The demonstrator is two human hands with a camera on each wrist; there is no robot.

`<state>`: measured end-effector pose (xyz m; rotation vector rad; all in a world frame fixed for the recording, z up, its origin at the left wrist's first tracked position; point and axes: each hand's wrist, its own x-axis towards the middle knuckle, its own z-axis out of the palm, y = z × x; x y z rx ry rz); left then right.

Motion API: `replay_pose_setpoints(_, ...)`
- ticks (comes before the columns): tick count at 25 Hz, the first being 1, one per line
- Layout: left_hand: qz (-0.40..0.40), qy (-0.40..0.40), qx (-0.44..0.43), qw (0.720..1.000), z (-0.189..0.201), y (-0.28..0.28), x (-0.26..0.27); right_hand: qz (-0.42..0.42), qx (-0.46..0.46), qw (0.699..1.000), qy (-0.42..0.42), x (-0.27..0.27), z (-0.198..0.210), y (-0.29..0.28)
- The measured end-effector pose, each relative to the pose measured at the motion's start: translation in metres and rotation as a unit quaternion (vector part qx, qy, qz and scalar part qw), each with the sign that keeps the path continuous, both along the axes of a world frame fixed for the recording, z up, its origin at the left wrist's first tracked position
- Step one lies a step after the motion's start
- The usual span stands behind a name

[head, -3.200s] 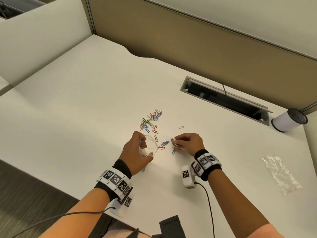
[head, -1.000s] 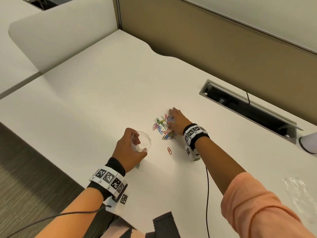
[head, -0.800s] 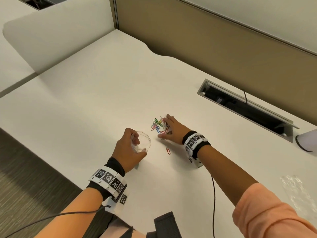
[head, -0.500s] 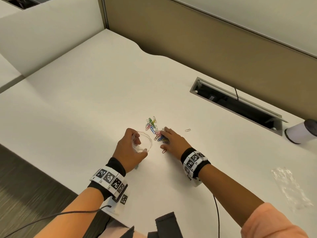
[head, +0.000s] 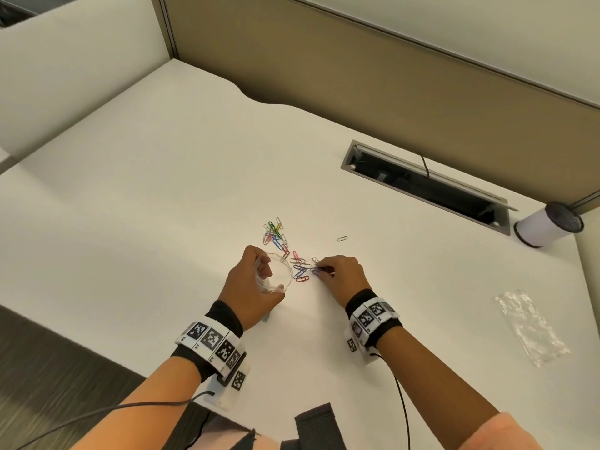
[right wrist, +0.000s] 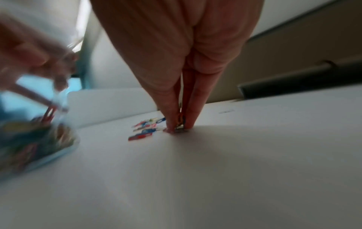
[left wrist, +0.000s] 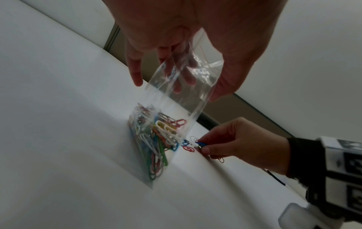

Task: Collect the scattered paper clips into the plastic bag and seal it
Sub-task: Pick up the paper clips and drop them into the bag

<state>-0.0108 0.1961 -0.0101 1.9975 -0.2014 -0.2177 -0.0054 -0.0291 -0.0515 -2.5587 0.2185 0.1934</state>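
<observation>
Two hands work side by side on the white desk (head: pixel 162 196). Our left hand (head: pixel 251 287) curls round the top of the plastic bag (left wrist: pixel 172 111), thumb and fingers holding its mouth spread into a ring; the bag stands on the desk under the hand. In its bottom lies a dense heap of bagged clips (left wrist: pixel 156 139) in green, white, red, yellow and blue. Just beside the bag, our right hand (head: pixel 341 276) has its fingertips (right wrist: pixel 172 122) pressed down to the desk and closed narrowly on a small bunch of pinched clips (left wrist: pixel 200 144), blue and red among them.

Between the bag and that hand lie a few loose clips (head: pixel 300 271), red and blue, flat on the desk. Just beyond the bag sits a tighter coloured cluster (head: pixel 275 233). Farther from the bag, past the right hand, a single silver clip (head: pixel 342 238) lies alone.

Well apart from the bag, on the right hand's side, a second clear bag (head: pixel 529 326) lies crumpled flat. At the back of the desk is a cable slot (head: pixel 422 186), with a white cylinder (head: pixel 545 227) with a dark mesh top at its end. We can read no lettering on either bag; both wrists carry bands (head: pixel 211 342) of black-and-white square markers.
</observation>
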Motion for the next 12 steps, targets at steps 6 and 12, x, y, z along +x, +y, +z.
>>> replay_pose_setpoints(6,-0.006,-0.002,-0.003,1.0,0.001,0.0,-0.005,-0.187,0.314,0.93,0.036,-0.01,0.012,-0.029)
replay_pose_setpoints(12,-0.023,-0.002,-0.001,1.0,0.001,-0.007,-0.011,-0.125,0.481,0.864,0.084,-0.02,0.077,-0.017)
